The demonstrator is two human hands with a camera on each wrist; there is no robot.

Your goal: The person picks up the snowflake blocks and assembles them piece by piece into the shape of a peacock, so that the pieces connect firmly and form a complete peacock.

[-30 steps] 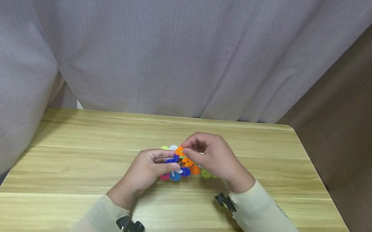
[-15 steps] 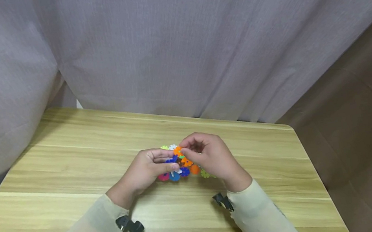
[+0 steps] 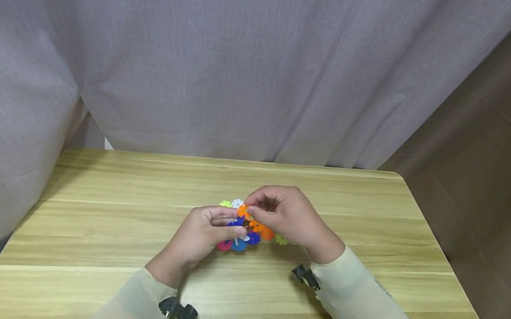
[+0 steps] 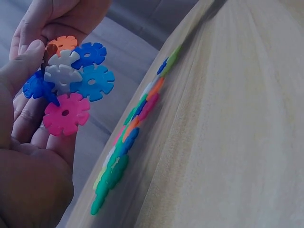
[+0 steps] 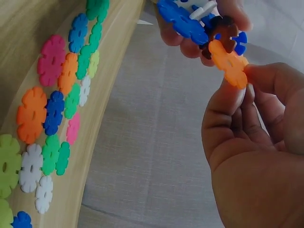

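snowflake-disc cluster [image 4: 66, 80] between both hands [image 3: 245, 225]

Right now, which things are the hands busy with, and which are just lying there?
In use:
left hand gripping the disc cluster
right hand pinching the orange disc against it

Just lying about:
loose discs spread on the wooden table
grey curtain behind

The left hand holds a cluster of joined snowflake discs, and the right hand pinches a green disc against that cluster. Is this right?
Not quite: the disc that the right hand pinches is orange, not green, as the right wrist view shows. The left hand does hold the cluster.
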